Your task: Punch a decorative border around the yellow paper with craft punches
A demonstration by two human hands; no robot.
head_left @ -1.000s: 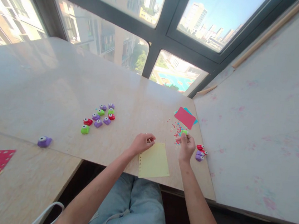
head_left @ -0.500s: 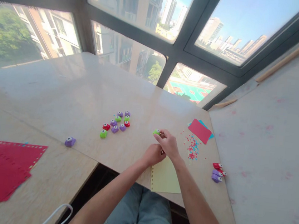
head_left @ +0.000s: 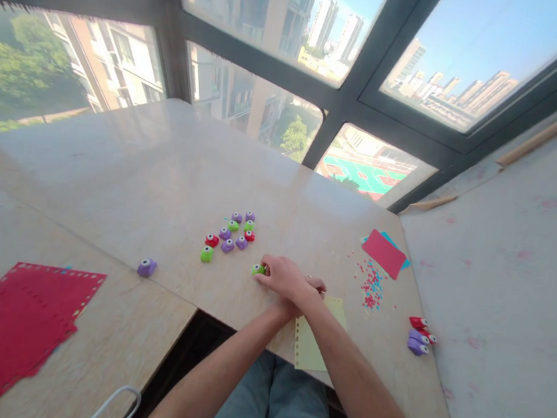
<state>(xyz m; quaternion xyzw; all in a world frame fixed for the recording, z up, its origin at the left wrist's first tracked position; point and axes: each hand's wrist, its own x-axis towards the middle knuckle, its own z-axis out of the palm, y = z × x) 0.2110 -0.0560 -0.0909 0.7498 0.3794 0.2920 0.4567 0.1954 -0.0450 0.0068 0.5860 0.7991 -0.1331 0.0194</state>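
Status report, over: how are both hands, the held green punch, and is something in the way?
Right hand pinching green craft punch; left hand partly hidden beneath right wrist. Right forearm covers part of yellow sheet.

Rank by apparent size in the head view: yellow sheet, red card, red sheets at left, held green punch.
1. Red sheets, cut off by the picture's edge
2. Yellow sheet, partly covered
3. Red card
4. Green punch, partly hidden by the right hand

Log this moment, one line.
Right hand: holding small green plastic punch | Left hand: partly hidden by right, near yellow hole-edged paper sheet
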